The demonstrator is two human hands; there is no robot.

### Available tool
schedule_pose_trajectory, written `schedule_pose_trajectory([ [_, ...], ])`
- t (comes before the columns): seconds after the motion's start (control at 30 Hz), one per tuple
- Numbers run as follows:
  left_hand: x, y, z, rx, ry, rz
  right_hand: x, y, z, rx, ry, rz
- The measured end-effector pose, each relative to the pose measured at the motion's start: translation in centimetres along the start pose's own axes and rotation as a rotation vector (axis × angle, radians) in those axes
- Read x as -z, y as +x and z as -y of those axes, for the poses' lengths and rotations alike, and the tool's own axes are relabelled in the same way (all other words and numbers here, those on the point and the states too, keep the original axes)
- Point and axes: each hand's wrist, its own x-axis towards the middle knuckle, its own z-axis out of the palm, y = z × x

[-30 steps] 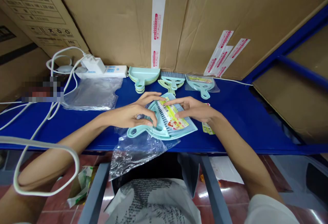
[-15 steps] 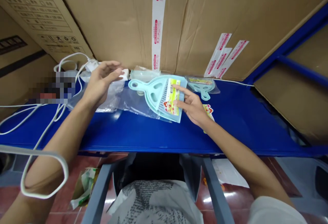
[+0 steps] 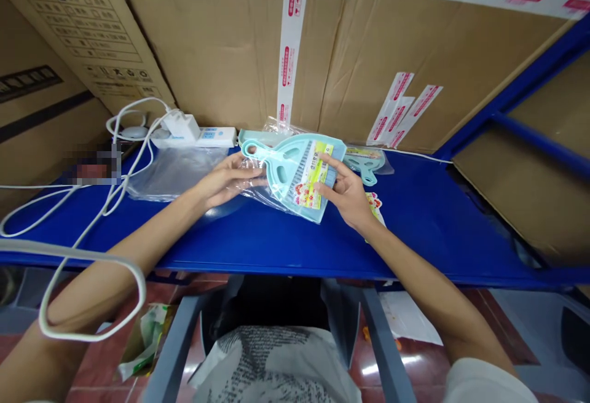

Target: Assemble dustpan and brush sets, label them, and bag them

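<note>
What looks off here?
White cable loops past the table's near edge, in front of the left forearm; looks like a snag risk. A white sheet lies on the floor, seemingly stray. No damage visible on the dustpan set.

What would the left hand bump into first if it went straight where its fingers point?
Probably the clear bag by the dustpan and brush; the left hand seems to touch it, though depth is unclear.

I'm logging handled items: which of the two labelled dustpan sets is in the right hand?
The dustpan set at centre, with the right hand on its yellow label; the other set lies untouched farther back, to the right.
</note>
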Motion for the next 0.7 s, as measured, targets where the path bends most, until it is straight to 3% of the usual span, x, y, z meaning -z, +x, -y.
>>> schedule_pose_trajectory([
  [0.2,-0.6,-0.2,1.0,0.028,0.054,0.043,0.2,-0.2,0.1,0.032,-0.017,0.001],
  [0.4,0.0,0.5,0.3,-0.077,-0.001,-0.129,0.1,-0.3,0.0,0.041,-0.061,0.014],
  [0.7,0.2,0.9,0.0,-0.038,0.042,-0.226,-0.1,-0.4,0.0,0.043,-0.055,0.028],
])
